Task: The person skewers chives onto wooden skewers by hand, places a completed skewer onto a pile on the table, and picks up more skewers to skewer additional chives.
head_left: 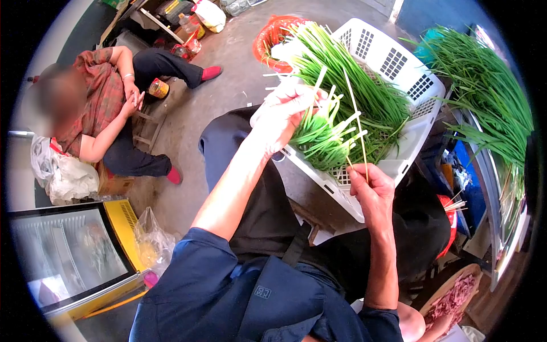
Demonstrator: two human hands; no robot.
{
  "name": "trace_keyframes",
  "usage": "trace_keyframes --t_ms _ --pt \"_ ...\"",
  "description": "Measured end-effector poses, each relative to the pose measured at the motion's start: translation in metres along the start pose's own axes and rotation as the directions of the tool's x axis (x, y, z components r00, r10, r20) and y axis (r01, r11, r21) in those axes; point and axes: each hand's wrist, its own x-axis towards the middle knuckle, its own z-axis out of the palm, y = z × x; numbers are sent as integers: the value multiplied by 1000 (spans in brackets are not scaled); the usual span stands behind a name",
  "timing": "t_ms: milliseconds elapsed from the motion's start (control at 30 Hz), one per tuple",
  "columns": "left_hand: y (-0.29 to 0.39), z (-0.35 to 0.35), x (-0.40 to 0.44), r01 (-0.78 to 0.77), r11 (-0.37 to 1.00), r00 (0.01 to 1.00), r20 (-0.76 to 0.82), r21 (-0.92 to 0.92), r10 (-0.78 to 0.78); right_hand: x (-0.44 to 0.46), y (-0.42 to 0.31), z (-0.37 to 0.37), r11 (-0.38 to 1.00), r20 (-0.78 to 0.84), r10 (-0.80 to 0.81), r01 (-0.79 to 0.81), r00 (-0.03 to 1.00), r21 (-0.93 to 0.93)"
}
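Note:
My left hand (280,114) is closed on a few garlic chives, their pale ends sticking out past the fingers. Just beside it, a short bundle of garlic chives (325,137) lies over the near side of a white plastic basket (424,91). Two thin bamboo skewers (360,128) are pinched in my right hand (371,185). One skewer rises tall past the bundle; the other's upper end meets the green stalks, and I cannot tell if it pierces them. Behind, a long bunch of garlic chives (359,80) fills the basket.
An orange-red bag (270,43) sits behind the basket. More long chives (478,74) are heaped at right, above a red pack of skewers (453,216). Pink meat strips (453,299) lie in a bowl at lower right, near another person's arm. A seated person (102,97) is at left, beyond a glass-topped freezer (122,222).

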Motion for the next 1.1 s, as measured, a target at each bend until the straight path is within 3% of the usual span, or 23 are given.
trace_keyframes --t_ms 67,133,467,533,567,667,733,800,900,933,1033,1100 --pt "-1 1 -1 20 1000 1000 -3 -18 -20 1 3 -2 1000 3 -3 3 1000 17" --pt "-4 0 -1 -17 983 995 105 181 -2 1 5 -5 999 2 -5 5 1000 31" --pt "-3 15 -4 63 993 993 93 95 -72 10 -5 -13 997 -9 68 -68 998 38" --pt "-7 15 -5 61 945 985 132 321 -109 13 -1 -22 999 -5 37 -37 999 32" --pt "-9 16 -5 28 913 993 95 407 -73 11 0 -26 999 -1 38 -38 999 16" --pt "-13 14 -1 -113 929 994 46 353 103 4 -7 -30 999 -10 -2 2 1000 -37" --pt "-8 3 3 -101 958 995 24 268 98 0 -5 -38 975 -38 -162 154 986 -158" --pt "0 -1 2 -78 974 982 184 214 38 -6 -7 -46 966 -55 -200 187 978 -176" --pt "18 33 -15 -61 991 959 282 116 26 -26 -24 -47 988 -99 -146 141 984 -60" --pt "19 28 -14 25 992 929 365 126 -69 -30 -30 -50 988 -96 -154 153 983 -19" --pt "-12 18 -6 -11 884 863 451 467 -228 -46 -47 -50 982 -95 -139 149 986 111" --pt "-23 35 -11 -34 920 804 558 390 -206 -47 -55 -46 968 -86 -200 211 976 135"
